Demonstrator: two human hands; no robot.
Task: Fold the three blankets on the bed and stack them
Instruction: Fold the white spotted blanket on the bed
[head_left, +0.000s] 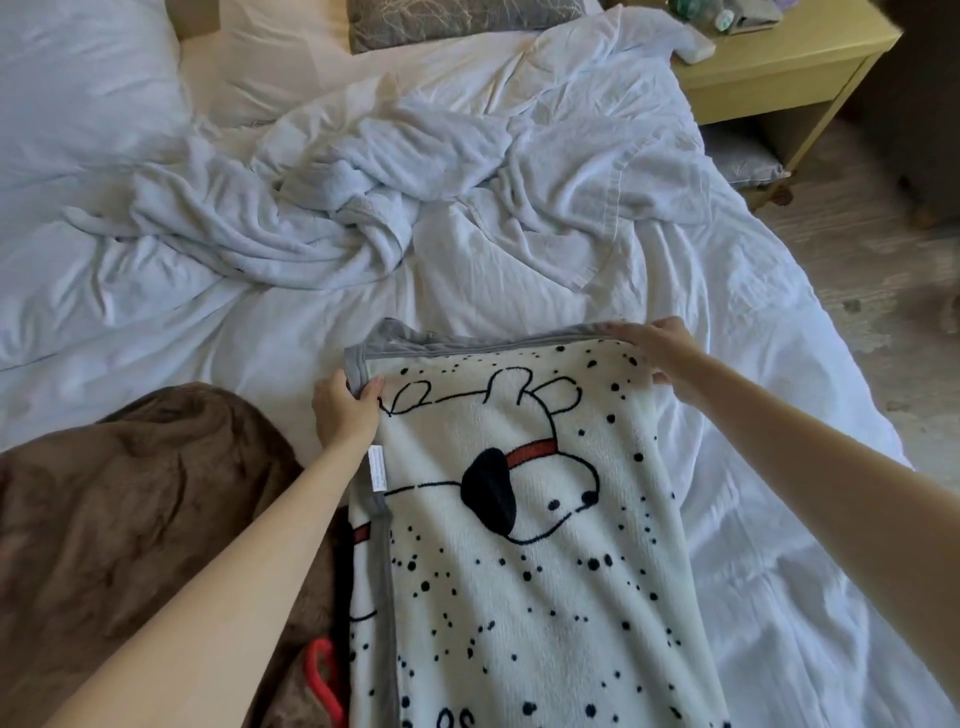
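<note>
While pinching the soft, limp spotted-dog blanket (519, 545) at both far grey-trimmed corners, left hand (345, 413) and right hand (657, 353) clenched, beside the brown blanket (130, 519), keep grip on the trim.

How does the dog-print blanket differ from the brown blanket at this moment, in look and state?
The dog-print blanket is white with black spots and grey trim; the brown blanket is plain brown. The dog-print blanket lies flat in a long folded strip, while the brown blanket sits in a rumpled heap. The left hand and right hand each have a grip on the dog-print blanket's far corners; no hand touches the brown blanket. Both look plush and rest on the white bed.
</note>
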